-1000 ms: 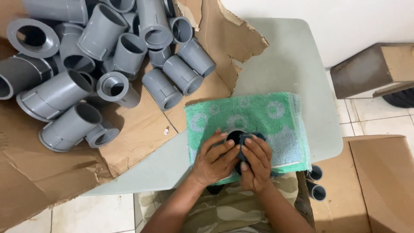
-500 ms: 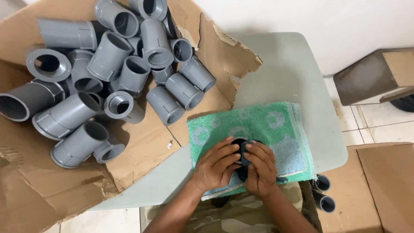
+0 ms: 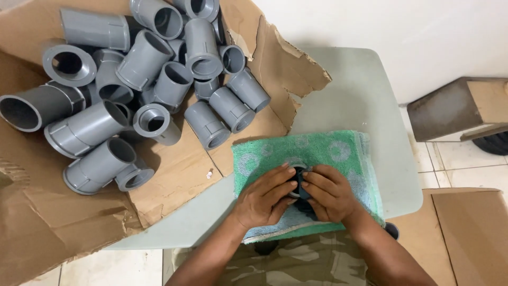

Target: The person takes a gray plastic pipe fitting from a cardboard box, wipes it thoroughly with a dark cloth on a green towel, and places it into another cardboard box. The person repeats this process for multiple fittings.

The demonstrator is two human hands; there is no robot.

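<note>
On the folded green towel (image 3: 323,153), which lies on a pale grey table (image 3: 365,95), both hands meet over a small dark pipe fitting (image 3: 297,177). In the head view, the left hand (image 3: 264,198) curls its fingers around the fitting's left side, and the right hand (image 3: 330,193) wraps over its right side, so both are closed on it. Only a sliver of the fitting shows between the fingertips: a dark round opening that seems to face up toward the camera, which would put its long axis roughly upright off the towel, though the hands hide too much to be sure. To the left, a torn cardboard sheet (image 3: 174,175) covers that end of the table and carries a heap of grey pipe couplings (image 3: 159,90), lying at mixed angles, well apart from the hands. A brown box (image 3: 465,106) sits on the tiled floor at the right.
</note>
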